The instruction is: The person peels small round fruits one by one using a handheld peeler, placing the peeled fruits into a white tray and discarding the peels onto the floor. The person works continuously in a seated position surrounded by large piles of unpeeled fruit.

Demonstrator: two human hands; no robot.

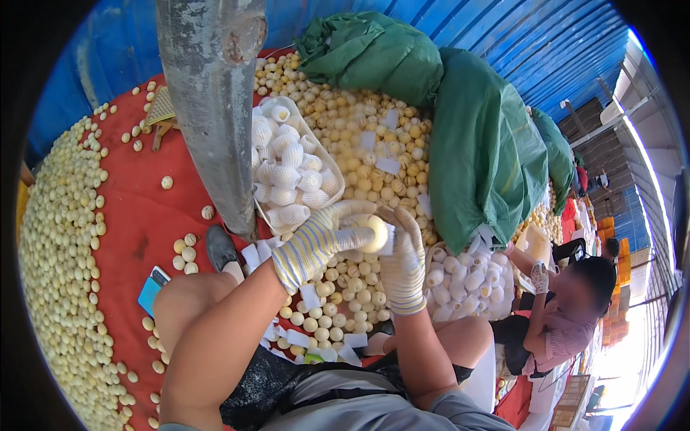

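My left hand (pixel 318 242), in a blue-and-yellow striped knit glove, grips a round pale-yellow fruit (pixel 373 235), its thumb lying across the near side. Against the right side of that fruit, my gloved right hand (pixel 403 264) holds a white foam piece (pixel 389 240); its far fingers curl over the top. Beyond my left hand stands a white crate (pixel 330 161) filled with fruit in foam nets (pixel 285 175). Loose fruit (pixel 323 323) and flat white foam pieces (pixel 297 338) lie beneath my hands, between my legs.
A thick metal post (pixel 213 108) rises beside the crate. Large green sacks (pixel 485 151) rest on heaped fruit (pixel 366 124). More fruit covers the red ground sheet (pixel 129 215) at left, near a phone (pixel 151 291). Netted fruit (pixel 469 283) and a seated co-worker (pixel 560 323) are at right.
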